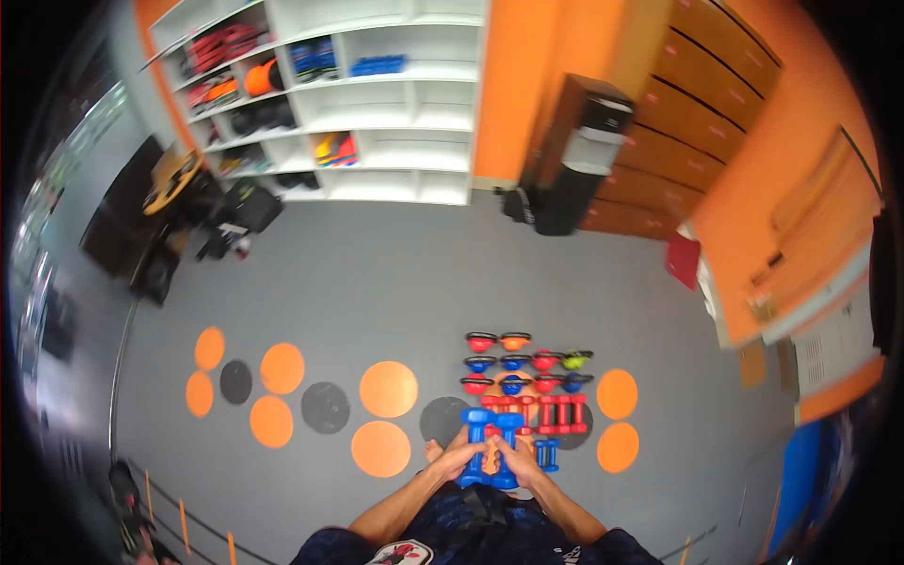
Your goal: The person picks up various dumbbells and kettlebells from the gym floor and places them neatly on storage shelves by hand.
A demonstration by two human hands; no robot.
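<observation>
Over the gray floor [348,273]: left hand [460,456] wrapped round one blue dumbbell [476,416], right hand [518,460] round a second blue dumbbell [508,421]; fingers curled in on both. Pair sits side by side in front of the torso [490,518], blocking view of some red dumbbells [563,414] just beyond. Smaller blue dumbbells [546,443] on floor just right of right hand. Kettlebells [515,363] in rows past the red ones. Orange circles [388,389] and dark circles [326,407] on floor, some dark ones partly covered. Far side: white shelf [405,116], water dispenser [589,151] beside wooden drawers [673,132].
</observation>
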